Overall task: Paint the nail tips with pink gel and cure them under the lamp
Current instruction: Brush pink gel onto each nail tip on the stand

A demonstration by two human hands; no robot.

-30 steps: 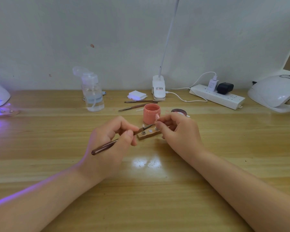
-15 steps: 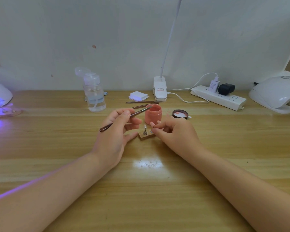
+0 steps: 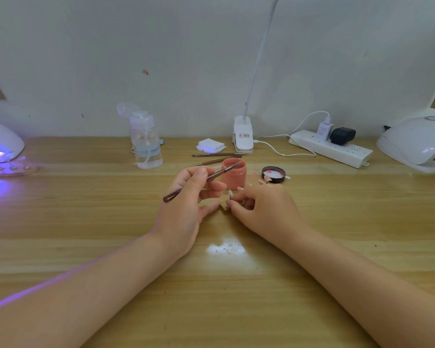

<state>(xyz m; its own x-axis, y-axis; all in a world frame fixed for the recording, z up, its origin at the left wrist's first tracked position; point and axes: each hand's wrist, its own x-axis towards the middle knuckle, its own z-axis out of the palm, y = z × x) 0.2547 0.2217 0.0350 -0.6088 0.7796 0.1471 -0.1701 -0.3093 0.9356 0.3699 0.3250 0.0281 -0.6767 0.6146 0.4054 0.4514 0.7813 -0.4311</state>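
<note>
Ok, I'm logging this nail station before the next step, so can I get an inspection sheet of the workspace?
Surface: wooden table, bare glare patch near the middle.
Job's things: open pink gel jar; brush, tip at the jar mouth; nail tip on a small stand; lit lamp at far left with a strip of tips under it.
Clutter: jar lid, pump bottle, two spare brushes, white pads, second lamp unlit.
Hands: left hand grips the brush; right hand pinches the stand.
Cables: white lead from the clip lamp towards the power strip.
Surroundings: plain white wall.
</note>
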